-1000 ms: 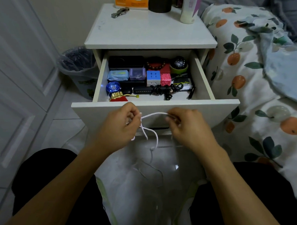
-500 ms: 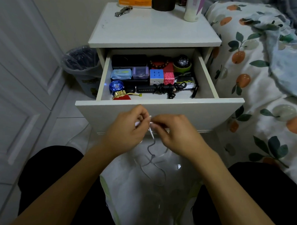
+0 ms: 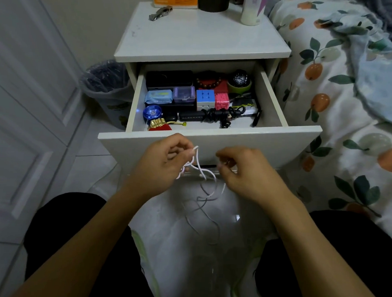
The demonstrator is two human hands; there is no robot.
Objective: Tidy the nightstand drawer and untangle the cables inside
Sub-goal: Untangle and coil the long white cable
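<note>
The white nightstand's drawer (image 3: 213, 146) stands pulled out. In front of its face my left hand (image 3: 161, 167) pinches loops of a thin white cable (image 3: 201, 170). My right hand (image 3: 245, 172) pinches another stretch of the same cable a little to the right. The rest of the cable hangs down in tangled loops between my knees. Inside the drawer lies a bundled black cable (image 3: 218, 114) beside a black bar-shaped device (image 3: 190, 116).
The drawer also holds a black case (image 3: 169, 79), blue puzzle cube (image 3: 205, 97), pink cube (image 3: 221, 101), blue yo-yo (image 3: 152, 112), red pouch (image 3: 160, 126) and bead bracelet (image 3: 208, 81). A lined bin (image 3: 106, 85) stands left, the bed (image 3: 348, 87) right.
My hands came together half a second ago and have now drawn apart again. The white cable's loops between them have shifted and hang lower.
</note>
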